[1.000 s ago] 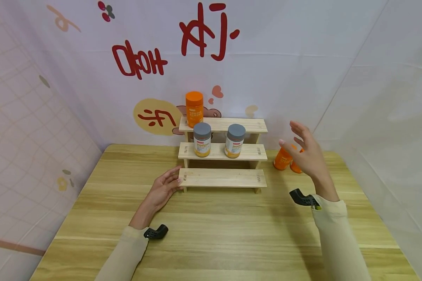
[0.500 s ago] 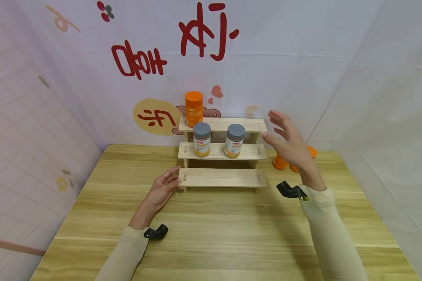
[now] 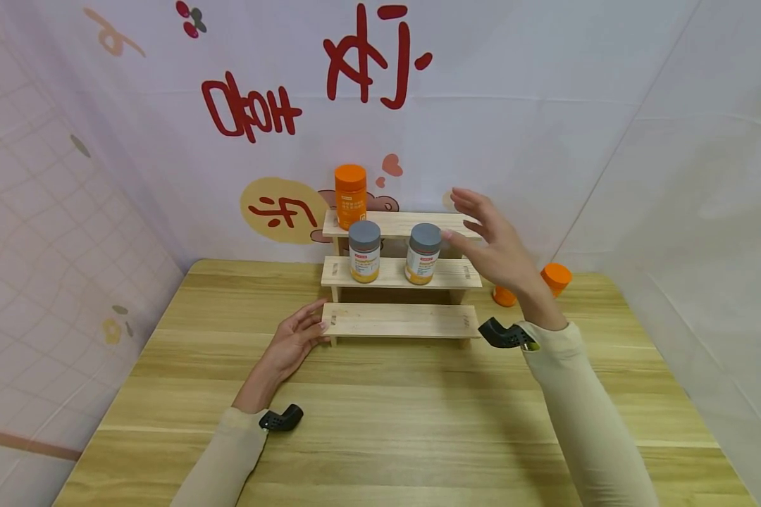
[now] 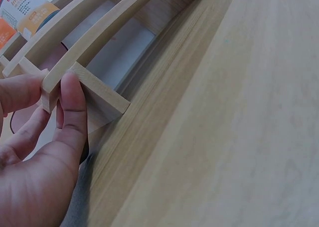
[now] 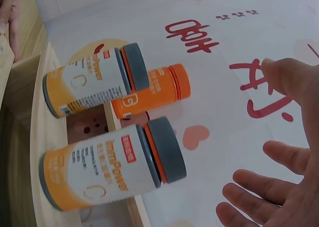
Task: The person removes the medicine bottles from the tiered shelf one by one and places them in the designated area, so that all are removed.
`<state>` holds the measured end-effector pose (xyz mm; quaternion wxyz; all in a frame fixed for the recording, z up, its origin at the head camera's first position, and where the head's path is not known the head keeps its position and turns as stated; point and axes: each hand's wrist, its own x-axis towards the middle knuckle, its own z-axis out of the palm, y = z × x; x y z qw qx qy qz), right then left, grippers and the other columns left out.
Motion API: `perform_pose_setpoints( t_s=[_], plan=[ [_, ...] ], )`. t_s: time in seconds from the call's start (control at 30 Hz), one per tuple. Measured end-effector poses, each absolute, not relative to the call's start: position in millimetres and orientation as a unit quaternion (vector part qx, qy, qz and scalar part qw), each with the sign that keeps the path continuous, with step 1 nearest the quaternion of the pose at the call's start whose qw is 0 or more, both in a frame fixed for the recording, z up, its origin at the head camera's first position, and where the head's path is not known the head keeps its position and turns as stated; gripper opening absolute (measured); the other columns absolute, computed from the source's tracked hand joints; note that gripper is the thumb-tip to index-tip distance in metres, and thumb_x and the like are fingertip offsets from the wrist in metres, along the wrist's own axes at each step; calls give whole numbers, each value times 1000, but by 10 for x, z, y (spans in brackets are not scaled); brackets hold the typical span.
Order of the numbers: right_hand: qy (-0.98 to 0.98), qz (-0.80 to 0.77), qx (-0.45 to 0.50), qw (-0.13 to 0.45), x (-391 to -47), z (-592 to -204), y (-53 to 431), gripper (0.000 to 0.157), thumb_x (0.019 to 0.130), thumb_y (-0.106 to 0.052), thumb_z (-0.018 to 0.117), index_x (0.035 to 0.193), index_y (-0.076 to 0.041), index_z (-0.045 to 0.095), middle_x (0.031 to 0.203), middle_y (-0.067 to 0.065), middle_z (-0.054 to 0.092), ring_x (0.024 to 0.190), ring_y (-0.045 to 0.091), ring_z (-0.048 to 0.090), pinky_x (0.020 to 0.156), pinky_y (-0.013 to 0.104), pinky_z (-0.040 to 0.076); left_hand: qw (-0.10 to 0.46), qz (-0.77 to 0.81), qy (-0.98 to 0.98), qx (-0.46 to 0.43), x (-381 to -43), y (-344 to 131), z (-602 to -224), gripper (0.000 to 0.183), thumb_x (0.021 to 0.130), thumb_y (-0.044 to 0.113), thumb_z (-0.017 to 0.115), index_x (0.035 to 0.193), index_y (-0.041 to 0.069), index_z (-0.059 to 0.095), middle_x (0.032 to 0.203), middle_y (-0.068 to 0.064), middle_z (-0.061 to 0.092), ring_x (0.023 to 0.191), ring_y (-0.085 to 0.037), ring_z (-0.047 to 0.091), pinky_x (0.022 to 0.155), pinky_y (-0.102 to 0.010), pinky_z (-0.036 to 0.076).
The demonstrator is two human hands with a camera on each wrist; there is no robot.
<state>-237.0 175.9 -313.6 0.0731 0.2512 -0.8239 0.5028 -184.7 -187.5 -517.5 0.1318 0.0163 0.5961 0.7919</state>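
My left hand point(image 3: 294, 343) grips the left end of the lowest step on a three-tier wooden stand point(image 3: 399, 320). In the left wrist view the fingers and thumb pinch the end of its plank point(image 4: 75, 55). My right hand point(image 3: 496, 248) is raised with spread, relaxed fingers and holds nothing. Its thumb overlaps the edge of the right grey-lidded supplement bottle point(image 3: 423, 257) in the head view; the right wrist view shows that bottle point(image 5: 107, 164) apart from the fingers. A second grey-lidded bottle point(image 3: 364, 255) shares the middle step. An orange bottle point(image 3: 351, 197) stands at the top step's left end.
Two more orange bottles stand on the table right of the stand, one point(image 3: 557, 276) behind my right wrist and another point(image 3: 504, 296) partly covered by it. A printed fabric backdrop point(image 3: 520, 141) rises behind the wooden table point(image 3: 380, 422).
My right hand has moved left from over the orange bottles at the right to beside the right grey-lidded bottle. The left hand, the stand and the bottles have stayed where they were.
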Motion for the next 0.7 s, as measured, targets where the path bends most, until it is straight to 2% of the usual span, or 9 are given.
perform_pose_setpoints(
  t_s=[0.37, 0.57, 0.7],
  plan=[
    [-826, 500, 256, 28, -2502, -3033, 1525, 68, 99, -29, 70, 158, -25, 37, 162, 0, 42, 150, 20, 39, 125, 47, 35, 132, 796, 590, 9, -1844, -1875, -5169, 64, 102, -1, 58, 161, 6, 33, 120, -6, 56, 103, -12, 64, 84, -24, 61],
    [-826, 510, 241, -6, -2641, -2999, 1439, 68, 98, -33, 70, 158, -28, 37, 161, 7, 42, 149, 22, 41, 126, 47, 34, 132, 796, 590, 21, -1840, -1874, -5156, 67, 102, -1, 59, 161, 3, 29, 124, -6, 56, 103, -12, 64, 84, -23, 60],
    [-833, 503, 231, -28, -2729, -2958, 1379, 69, 98, -37, 70, 158, -30, 36, 161, 6, 43, 149, 23, 41, 125, 48, 35, 134, 797, 588, 22, -1841, -1871, -5162, 67, 102, -1, 59, 161, 3, 28, 124, -6, 56, 103, -12, 63, 84, -23, 60]
  ],
)
